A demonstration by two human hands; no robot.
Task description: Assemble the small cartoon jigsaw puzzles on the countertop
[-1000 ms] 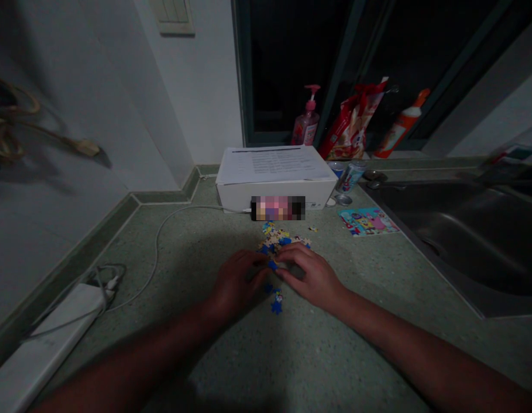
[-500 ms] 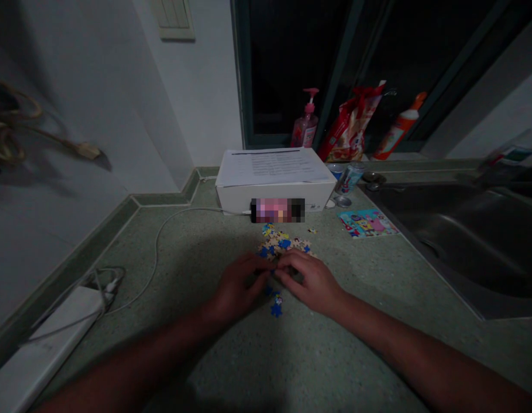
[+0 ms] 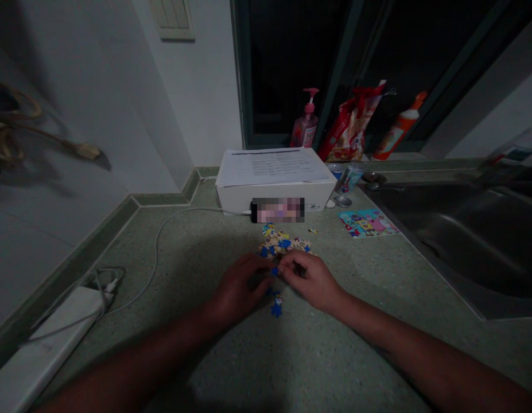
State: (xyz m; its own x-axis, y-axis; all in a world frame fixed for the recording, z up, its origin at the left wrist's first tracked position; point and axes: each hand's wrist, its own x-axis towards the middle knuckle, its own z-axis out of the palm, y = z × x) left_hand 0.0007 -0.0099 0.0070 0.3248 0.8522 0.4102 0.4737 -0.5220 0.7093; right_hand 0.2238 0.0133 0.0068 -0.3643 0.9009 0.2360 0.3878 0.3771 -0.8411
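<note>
On the green speckled counter (image 3: pixel 317 355) my left hand (image 3: pixel 237 287) and my right hand (image 3: pixel 309 278) meet fingertip to fingertip over small jigsaw pieces. Both hands have curled fingers pinched on a blue puzzle piece (image 3: pixel 274 271) between them. A heap of loose coloured puzzle pieces (image 3: pixel 283 242) lies just beyond the fingers. Another few blue pieces (image 3: pixel 276 304) lie just below the hands.
A white box (image 3: pixel 274 180) with a printed sheet on top stands behind the pieces, a phone (image 3: pixel 278 210) leaning on it. A puzzle picture card (image 3: pixel 368 222), a can (image 3: pixel 350 176), a steel sink (image 3: pixel 472 235) are at right. A power strip (image 3: pixel 54 332) with cables lies left.
The hands shifted slightly toward me and stay pinched together at the same spot; the fingers reworked their grip on the blue piece.
</note>
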